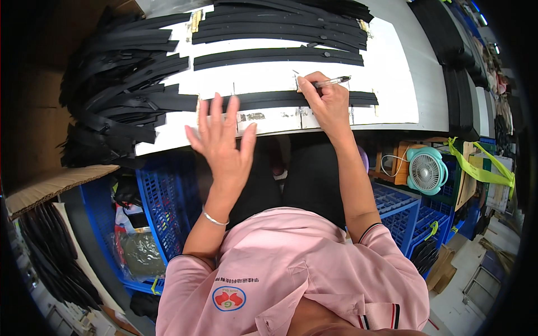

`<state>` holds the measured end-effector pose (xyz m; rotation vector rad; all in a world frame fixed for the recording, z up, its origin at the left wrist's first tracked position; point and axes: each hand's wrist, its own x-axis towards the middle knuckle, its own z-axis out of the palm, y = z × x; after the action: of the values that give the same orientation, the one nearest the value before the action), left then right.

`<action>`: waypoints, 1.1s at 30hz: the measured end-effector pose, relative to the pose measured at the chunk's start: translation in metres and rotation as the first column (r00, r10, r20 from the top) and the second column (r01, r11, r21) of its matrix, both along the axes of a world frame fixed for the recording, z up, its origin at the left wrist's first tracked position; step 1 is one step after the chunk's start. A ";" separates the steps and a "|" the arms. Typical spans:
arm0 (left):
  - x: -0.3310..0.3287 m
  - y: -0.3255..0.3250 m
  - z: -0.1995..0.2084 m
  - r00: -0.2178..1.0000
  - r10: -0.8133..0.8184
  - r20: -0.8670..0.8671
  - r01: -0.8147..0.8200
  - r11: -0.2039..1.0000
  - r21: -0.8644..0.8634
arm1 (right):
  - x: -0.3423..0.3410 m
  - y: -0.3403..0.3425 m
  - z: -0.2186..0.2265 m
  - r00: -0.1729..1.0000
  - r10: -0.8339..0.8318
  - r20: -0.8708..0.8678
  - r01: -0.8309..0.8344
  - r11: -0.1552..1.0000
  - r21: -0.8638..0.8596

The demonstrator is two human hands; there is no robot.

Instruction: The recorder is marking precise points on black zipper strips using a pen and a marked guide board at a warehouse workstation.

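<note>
A long black zipper strip (269, 101) lies across the white board (392, 84) in front of me. My left hand (221, 131) is spread flat, its fingertips at the strip's left part. My right hand (328, 106) holds a pen (334, 82) over the strip, between thumb and fingers. The pen's tip is hidden behind the thumb. Dark guide lines are drawn on the board above and below the strip. A second black zipper strip (280, 56) lies farther back, apart from the first.
Several zipper strips (280, 28) lie side by side at the back. A heap of black strips (112, 106) covers the left end. Black stacks (459, 101) stand at the right. Below the table are blue crates (162, 201) and a teal fan (427, 171).
</note>
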<state>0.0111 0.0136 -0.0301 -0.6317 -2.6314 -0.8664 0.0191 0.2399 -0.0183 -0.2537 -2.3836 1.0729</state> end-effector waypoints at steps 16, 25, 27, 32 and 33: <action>-0.023 0.071 0.006 0.971 -0.222 -0.090 0.238 0.939 0.247 | 0.008 0.004 -0.002 0.997 0.071 0.018 -0.067 0.985 -0.159; -0.023 0.073 0.006 0.971 -0.223 -0.083 0.236 0.943 0.234 | 0.009 0.006 0.003 0.992 0.123 0.022 -0.124 0.992 0.010; -0.024 0.075 0.004 0.973 -0.218 -0.077 0.230 0.949 0.217 | 0.009 0.008 0.004 0.991 0.129 0.035 -0.128 0.992 -0.015; -0.021 0.072 0.006 0.973 -0.220 -0.063 0.228 0.956 0.186 | 0.027 0.015 0.015 0.990 0.139 0.021 -0.127 0.951 -0.283; -0.021 0.071 0.007 0.977 -0.209 -0.052 0.215 0.961 0.172 | 0.031 0.023 0.020 0.991 0.130 0.016 -0.120 0.952 -0.281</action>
<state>-0.0096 0.0849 -0.0235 -0.8828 -2.4525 -1.1257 0.0501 0.2629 0.0020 -0.2221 -2.2982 1.4785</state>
